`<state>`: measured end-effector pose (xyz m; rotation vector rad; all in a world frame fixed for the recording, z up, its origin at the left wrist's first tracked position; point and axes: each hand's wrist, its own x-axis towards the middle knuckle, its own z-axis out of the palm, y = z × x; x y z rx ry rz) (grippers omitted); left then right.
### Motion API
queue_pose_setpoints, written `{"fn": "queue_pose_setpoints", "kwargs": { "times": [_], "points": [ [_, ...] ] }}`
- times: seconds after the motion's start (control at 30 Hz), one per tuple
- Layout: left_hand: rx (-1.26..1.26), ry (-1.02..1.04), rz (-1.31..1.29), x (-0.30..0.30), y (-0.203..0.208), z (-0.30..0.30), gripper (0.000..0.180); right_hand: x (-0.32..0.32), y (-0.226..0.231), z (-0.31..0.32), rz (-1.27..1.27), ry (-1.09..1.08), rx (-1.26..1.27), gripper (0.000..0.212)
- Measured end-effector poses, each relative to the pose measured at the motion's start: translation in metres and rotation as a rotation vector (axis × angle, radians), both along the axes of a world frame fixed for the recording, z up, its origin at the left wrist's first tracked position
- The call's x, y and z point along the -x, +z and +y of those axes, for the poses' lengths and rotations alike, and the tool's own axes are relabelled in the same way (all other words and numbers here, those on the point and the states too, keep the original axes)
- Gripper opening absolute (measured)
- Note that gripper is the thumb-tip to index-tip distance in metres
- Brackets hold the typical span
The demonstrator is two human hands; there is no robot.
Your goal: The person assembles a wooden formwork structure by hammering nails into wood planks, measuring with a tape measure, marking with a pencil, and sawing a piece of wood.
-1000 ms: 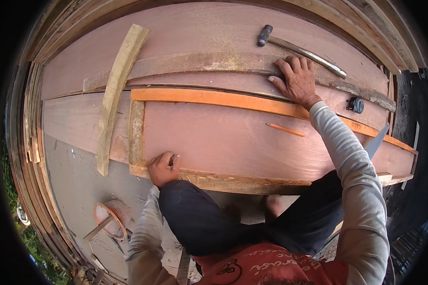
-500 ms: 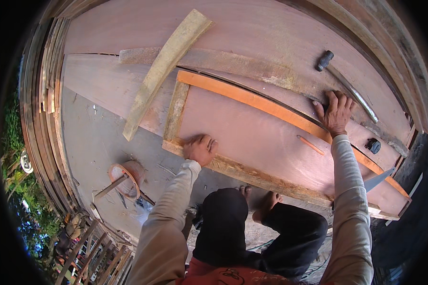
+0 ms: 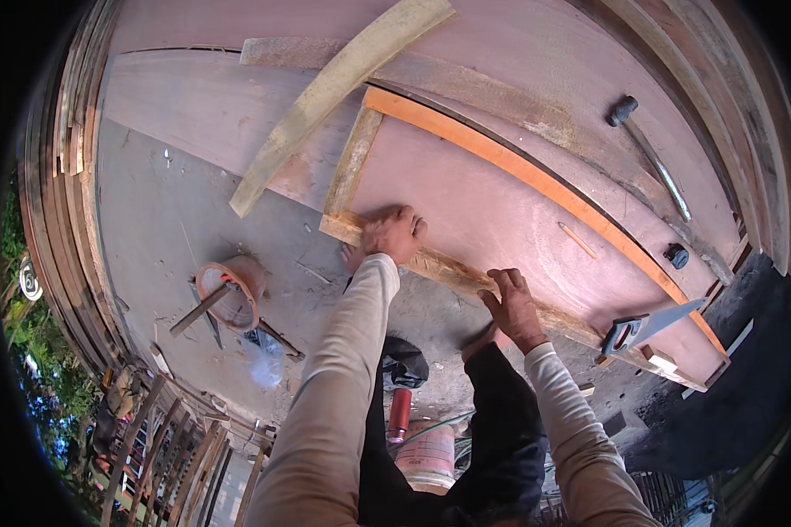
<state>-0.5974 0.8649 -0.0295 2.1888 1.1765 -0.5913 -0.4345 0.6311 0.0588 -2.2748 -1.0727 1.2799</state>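
Note:
A long wooden frame [image 3: 347,171] with an orange far rail and rough near rail lies over pinkish plywood. My left hand [image 3: 394,235] is closed around the near rail close to its left corner. Farther right along this rail, my right hand [image 3: 517,312] rests with its thumb apart from the fingers. A handsaw [image 3: 655,327] with a grey and black handle lies across the frame's right end. Inside the frame is an orange pencil [image 3: 577,240]. Beyond the orange rail sits a small round black object [image 3: 676,256], its kind unclear.
A hammer [image 3: 650,158] lies on the plywood at the far right. One loose board [image 3: 325,101] crosses another [image 3: 466,83] beyond the frame. An orange bucket [image 3: 246,274] holding tools stands on the left. Below are a red cylinder [image 3: 399,415] and a pink bucket [image 3: 426,457].
My right hand has come back from the board beyond the orange rail to the near rail. The left hand keeps its place on the near rail, while my view has shifted.

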Motion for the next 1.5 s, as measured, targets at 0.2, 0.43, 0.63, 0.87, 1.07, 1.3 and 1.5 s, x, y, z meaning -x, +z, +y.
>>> {"fn": "queue_pose_setpoints", "kwargs": {
  "times": [0.2,0.43,0.63,0.87,1.07,1.3,1.5],
  "points": [
    [0.029,-0.055,-0.08,0.002,0.006,0.0,0.044,0.095,0.028,0.006,0.205,-0.193,0.257,0.044],
    [0.272,0.302,-0.4,0.027,0.006,0.022,0.027,0.116,0.041,0.07,0.045,-0.407,0.242,0.043],
    [0.12,0.889,-0.494,0.07,0.028,0.051,0.026,0.099,-0.008,0.083,0.058,-0.583,0.125,0.041],
    [-0.545,0.439,-0.297,0.111,0.036,0.124,0.089,0.137,0.002,0.08,-0.103,-0.275,0.144,0.055],
    [-0.43,0.207,-0.131,0.056,0.03,0.226,0.09,0.149,-0.016,0.07,-0.347,-0.209,0.161,0.069],
    [-0.15,0.188,-0.264,0.075,0.044,0.234,0.072,0.136,-0.033,0.084,-0.488,-0.079,0.187,0.073],
    [0.053,0.615,-0.395,0.14,0.09,0.164,0.06,0.13,-0.05,0.081,-0.412,-0.062,0.197,0.075]
  ]
}}
